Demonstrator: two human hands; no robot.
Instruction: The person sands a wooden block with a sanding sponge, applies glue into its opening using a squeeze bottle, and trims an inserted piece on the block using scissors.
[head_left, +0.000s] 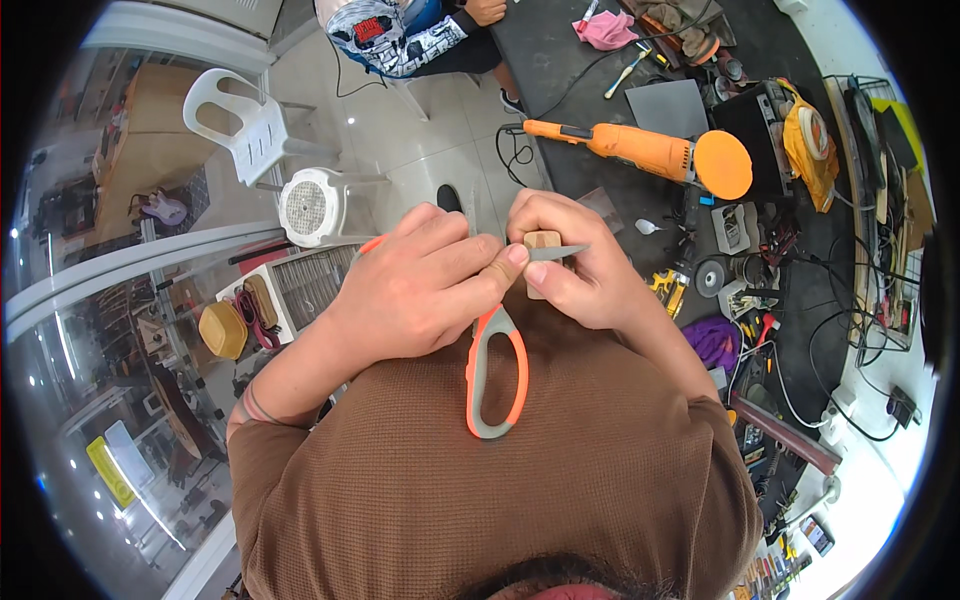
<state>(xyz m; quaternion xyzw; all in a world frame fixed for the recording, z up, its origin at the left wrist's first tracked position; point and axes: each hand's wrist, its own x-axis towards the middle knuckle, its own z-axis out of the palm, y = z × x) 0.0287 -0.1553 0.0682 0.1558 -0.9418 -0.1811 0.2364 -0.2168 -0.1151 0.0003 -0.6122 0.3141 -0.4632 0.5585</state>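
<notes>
In front of my chest, my left hand point(425, 285) is closed around a pair of scissors point(497, 375) with orange and grey handles. One handle loop hangs below that hand, and a bit of orange shows at its far left side. A pointed grey blade sticks out to the right past my left thumb. It lies across a small light-brown block point(543, 239), which looks like wood with a darker patch. My right hand point(590, 265) pinches this block between thumb and curled fingers. The scissors' pivot is hidden by my left hand.
An orange corded power tool with a round pad point(640, 150) lies on the dark workbench point(570, 90) to the right, among cables and small tools. White plastic chair point(240, 125) and stool point(322, 207) stand at left. Another person point(400, 40) sits at the far side.
</notes>
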